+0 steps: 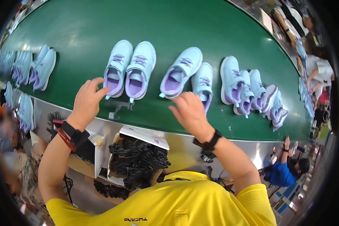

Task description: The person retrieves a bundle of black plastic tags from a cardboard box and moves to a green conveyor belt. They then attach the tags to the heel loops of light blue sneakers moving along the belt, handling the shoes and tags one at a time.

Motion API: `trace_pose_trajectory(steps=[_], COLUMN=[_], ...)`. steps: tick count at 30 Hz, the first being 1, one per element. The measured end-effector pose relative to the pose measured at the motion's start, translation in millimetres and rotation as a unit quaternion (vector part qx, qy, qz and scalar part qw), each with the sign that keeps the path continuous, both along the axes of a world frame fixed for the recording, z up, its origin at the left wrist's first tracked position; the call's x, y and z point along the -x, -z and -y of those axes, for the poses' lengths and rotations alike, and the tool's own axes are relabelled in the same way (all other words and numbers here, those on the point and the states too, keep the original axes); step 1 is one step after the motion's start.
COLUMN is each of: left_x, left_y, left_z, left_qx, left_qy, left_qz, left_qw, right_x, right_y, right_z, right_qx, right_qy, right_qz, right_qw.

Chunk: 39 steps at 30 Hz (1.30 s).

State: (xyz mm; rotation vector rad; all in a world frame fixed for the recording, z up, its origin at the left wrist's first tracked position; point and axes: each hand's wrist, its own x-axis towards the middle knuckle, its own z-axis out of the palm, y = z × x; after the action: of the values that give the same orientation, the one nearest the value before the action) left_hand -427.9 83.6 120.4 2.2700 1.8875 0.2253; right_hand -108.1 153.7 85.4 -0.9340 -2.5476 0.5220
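Note:
My left hand point(87, 101) reaches over the green conveyor belt point(169, 26), fingers spread, fingertips touching the heel of the left shoe of a light-blue pair with purple lining point(130, 67). A black plastic hanger point(119, 106) lies on the belt just below that pair, beside my left hand. My right hand point(190, 110) hovers with loosely bent fingers just below a second light-blue pair point(186, 71), partly covering the heel of its right shoe. Neither hand holds anything.
More light-blue shoes lie in a cluster at the right point(252, 92) and at the far left point(41, 67). An open box of black hangers point(137, 160) stands below the belt's metal edge. Other people work at the right and lower right point(286, 169).

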Motion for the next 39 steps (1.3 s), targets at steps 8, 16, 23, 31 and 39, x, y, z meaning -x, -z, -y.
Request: trace_pose_trajectory(steps=[8,16,23,31,39], left_x=[-127,-192,-183,-163,-170], left_y=[43,57,74,83,77], left_z=[-75,-82,-79,-79,-74], left_qx=[0.017,0.027,0.111,0.115,0.078], left_qy=[0.248,0.240,0.173,0.208,0.228], left_qz=[-0.005,0.038,0.127,0.153,0.132], left_qw=[0.968,0.970,0.970,0.959,0.961], right_x=[-93,-136,-233,-255,-245], right_y=[40,11,-9,12,8], right_z=[13,-31,95,123,82], right_qx=[-0.045,-0.085,0.222,0.307,0.339], right_qy=[0.061,0.097,0.078,0.133,0.117], right_qz=[0.192,0.056,0.155,0.131,0.176], right_qw=[0.979,0.990,0.959,0.933,0.917])
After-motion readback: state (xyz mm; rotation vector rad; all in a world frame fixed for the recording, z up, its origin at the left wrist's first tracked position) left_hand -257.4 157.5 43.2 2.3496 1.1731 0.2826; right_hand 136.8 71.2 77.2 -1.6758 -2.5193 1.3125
